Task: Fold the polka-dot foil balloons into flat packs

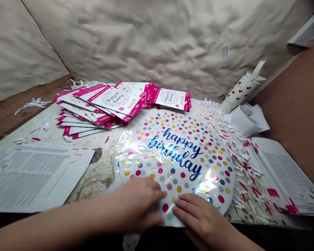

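Note:
A round, flat foil balloon (172, 181) lies on the worktop, printed with coloured dots and blue "happy birthday" lettering. A clear, shiny film seems to cover part of it. Over its lower left edge is my left hand (142, 202), slightly blurred, its fingers bent and closed at the balloon's near edge. My right hand (196, 216) rests at the near edge too, with its fingers stretched out flat on the balloon. The right thumb is mostly hidden below. Beyond the balloon sits a stack of pink-and-white printed packages (112, 101) showing the same design.
White printed sheets (36, 174) lie at left, and folded printed cards (288, 174) at right. Shredded paper strips (240, 157) cover the right side. A white tumbler with hearts (242, 89) leans at back right by crumpled paper (248, 120). Paper-like sheeting (146, 42) lines the back.

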Action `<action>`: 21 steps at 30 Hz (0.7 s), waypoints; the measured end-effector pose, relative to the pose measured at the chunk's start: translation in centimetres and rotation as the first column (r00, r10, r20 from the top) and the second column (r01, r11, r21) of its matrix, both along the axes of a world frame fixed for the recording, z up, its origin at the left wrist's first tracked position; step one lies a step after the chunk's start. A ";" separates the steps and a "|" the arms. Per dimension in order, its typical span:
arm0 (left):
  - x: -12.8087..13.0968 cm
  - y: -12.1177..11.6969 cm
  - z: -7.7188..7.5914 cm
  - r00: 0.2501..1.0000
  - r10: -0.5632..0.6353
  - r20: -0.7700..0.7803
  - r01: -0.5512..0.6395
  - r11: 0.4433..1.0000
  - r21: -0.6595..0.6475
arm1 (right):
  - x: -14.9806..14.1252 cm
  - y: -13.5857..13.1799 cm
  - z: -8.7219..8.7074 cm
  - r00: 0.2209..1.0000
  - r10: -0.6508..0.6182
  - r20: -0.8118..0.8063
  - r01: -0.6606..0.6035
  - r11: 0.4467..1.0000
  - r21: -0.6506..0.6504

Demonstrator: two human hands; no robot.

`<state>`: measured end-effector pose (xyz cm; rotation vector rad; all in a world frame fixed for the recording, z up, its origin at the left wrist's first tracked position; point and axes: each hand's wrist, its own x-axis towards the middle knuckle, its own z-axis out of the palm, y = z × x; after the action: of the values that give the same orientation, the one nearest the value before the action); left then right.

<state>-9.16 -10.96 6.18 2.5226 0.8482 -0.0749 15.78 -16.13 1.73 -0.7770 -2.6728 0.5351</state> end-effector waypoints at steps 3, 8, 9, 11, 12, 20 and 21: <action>2.0 -4.5 -2.0 0.998 -0.046 -0.040 0.050 0.994 0.094 | 0.1 -0.7 -0.8 0.978 -0.157 -0.139 0.131 0.975 -0.177; 2.2 -2.1 -2.3 1.000 -0.020 0.006 0.019 0.998 0.057 | 0.1 -0.1 -1.4 0.915 -0.383 -0.124 0.296 0.848 -0.439; 1.8 -0.5 -2.0 0.999 -0.004 0.042 0.001 0.996 0.086 | 0.0 0.0 -1.4 0.911 -0.392 -0.127 0.294 0.835 -0.466; 0.2 3.5 -1.3 0.994 0.079 0.076 -0.095 0.966 0.242 | 0.0 0.1 -1.5 0.907 -0.396 -0.144 0.274 0.815 -0.511; -1.0 5.7 -0.9 0.990 0.140 0.024 -0.140 0.924 0.357 | 0.1 0.1 -1.6 0.906 -0.396 -0.149 0.265 0.806 -0.529; -6.0 15.6 -2.4 0.953 0.108 -0.285 0.090 0.794 0.601 | 0.0 0.0 -2.1 0.908 -0.405 -0.106 0.264 0.751 -0.606; -5.4 16.0 -2.8 0.970 0.031 -0.243 0.130 0.774 0.620 | 0.0 0.0 -2.0 0.913 -0.395 -0.101 0.250 0.738 -0.627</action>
<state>-14.53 5.02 3.35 3.2278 1.0335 -0.1332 15.79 -16.09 -0.30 -1.2339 -2.0697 1.3253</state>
